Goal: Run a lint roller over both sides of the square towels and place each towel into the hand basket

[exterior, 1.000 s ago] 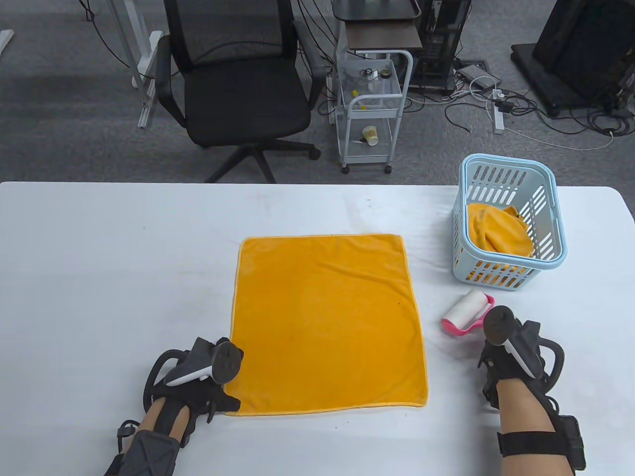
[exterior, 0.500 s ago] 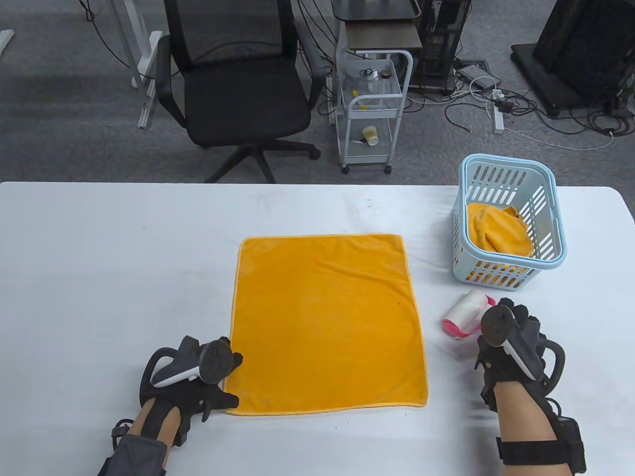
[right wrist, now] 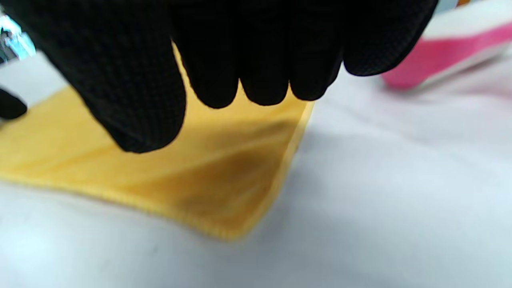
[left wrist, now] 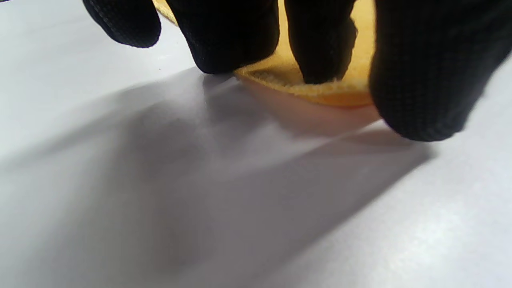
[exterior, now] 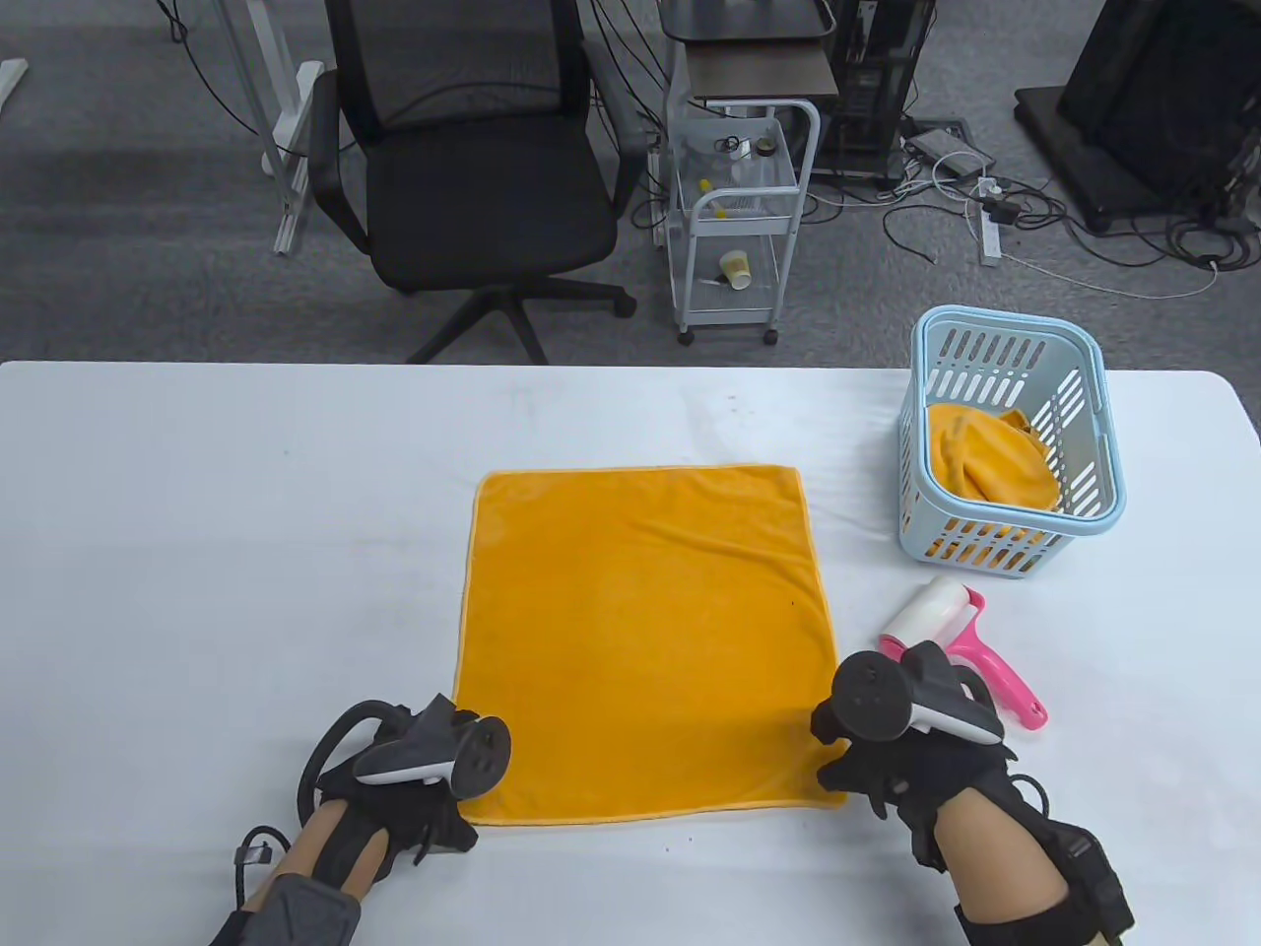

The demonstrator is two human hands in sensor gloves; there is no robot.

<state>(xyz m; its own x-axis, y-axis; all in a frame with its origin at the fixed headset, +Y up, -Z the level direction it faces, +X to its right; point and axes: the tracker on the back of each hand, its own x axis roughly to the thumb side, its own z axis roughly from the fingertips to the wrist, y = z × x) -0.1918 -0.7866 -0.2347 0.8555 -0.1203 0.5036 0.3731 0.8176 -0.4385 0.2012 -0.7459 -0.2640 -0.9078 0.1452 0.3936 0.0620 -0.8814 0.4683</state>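
Note:
An orange square towel (exterior: pixel 645 641) lies flat in the middle of the white table. My left hand (exterior: pixel 433 778) is at its near-left corner. In the left wrist view, my left hand (left wrist: pixel 348 88) has its fingertips (left wrist: pixel 320 60) down on the slightly raised towel corner (left wrist: pixel 288 78), with the thumb beside it. My right hand (exterior: pixel 887 764) hovers over the near-right corner. In the right wrist view, my right hand (right wrist: pixel 192 104) holds nothing and the towel corner (right wrist: pixel 228 188) lies flat below it. The pink and white lint roller (exterior: pixel 951 631) lies loose on the table, right of the towel.
A light blue hand basket (exterior: pixel 1015 340) stands at the back right with another orange towel (exterior: pixel 985 463) crumpled inside. Beyond the table's far edge are a black office chair (exterior: pixel 473 197) and a white trolley (exterior: pixel 734 217).
My right hand let go of the lint roller and moved left to the towel's near-right corner. My left hand shifted slightly right and nearer over the near-left corner. The roller now lies on the table.

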